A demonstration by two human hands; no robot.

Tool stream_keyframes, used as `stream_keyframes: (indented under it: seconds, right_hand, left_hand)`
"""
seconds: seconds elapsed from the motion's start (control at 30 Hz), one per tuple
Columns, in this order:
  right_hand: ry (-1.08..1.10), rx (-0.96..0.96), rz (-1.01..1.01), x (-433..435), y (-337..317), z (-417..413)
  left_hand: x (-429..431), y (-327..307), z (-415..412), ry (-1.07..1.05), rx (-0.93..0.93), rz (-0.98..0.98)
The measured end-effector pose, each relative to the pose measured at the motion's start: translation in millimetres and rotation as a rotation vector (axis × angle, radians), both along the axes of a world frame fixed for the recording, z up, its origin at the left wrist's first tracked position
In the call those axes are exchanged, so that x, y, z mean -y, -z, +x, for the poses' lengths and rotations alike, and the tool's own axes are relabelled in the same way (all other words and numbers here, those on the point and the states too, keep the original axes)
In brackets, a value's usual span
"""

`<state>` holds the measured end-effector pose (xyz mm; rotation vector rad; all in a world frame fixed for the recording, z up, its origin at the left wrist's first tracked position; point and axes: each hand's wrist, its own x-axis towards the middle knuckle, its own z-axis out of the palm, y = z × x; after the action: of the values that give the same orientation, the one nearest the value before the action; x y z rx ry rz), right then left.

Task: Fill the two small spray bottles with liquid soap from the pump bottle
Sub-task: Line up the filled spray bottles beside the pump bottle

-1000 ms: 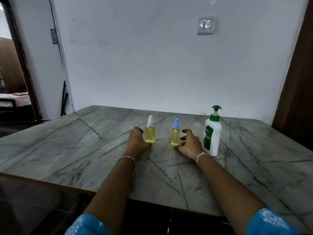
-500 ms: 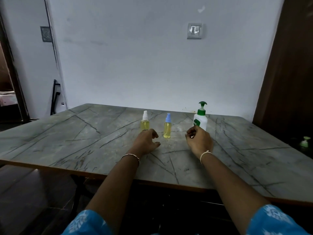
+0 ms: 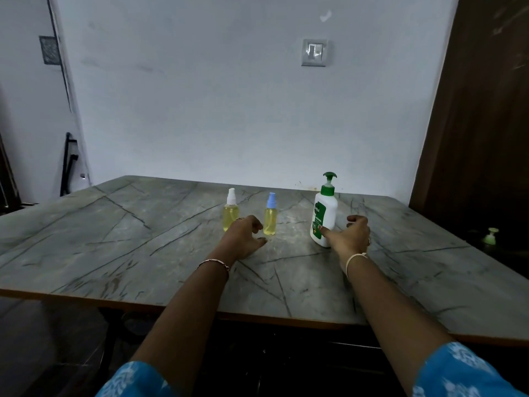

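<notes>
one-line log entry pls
left hand: empty, on grey marble table | right hand: thumb at white green-pump soap bottle | white-capped spray bottle, blue-capped spray bottle: upright, yellow liquid

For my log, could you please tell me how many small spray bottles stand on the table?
2. The white-capped spray bottle stands just beyond the left hand; the blue-capped spray bottle stands right of it, left of the pump bottle. No other shows.

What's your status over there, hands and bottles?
Left hand empty, before white-cap spray bottle and blue-cap spray bottle. Right hand open, thumb at pump bottle base. Both capped, yellow liquid inside. Nothing blocking.
</notes>
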<state>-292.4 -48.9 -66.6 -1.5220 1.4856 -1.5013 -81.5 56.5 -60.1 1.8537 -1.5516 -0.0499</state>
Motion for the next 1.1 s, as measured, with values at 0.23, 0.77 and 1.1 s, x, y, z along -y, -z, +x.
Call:
stream_keyframes:
  seconds: [0.23,0.77,1.1]
  right_hand:
    - [-0.342,0.064,0.047,27,2,4]
    - [-0.632,0.065,0.172,62,0,1]
    - [-0.720,0.072,0.241,69,-7,4]
  left_hand:
    - [27,-2,3,-0.026,-0.099,-0.001]
    - [66,5,6,-0.011,-0.319,-0.014]
    - [70,13,7,-0.029,-0.475,-0.048]
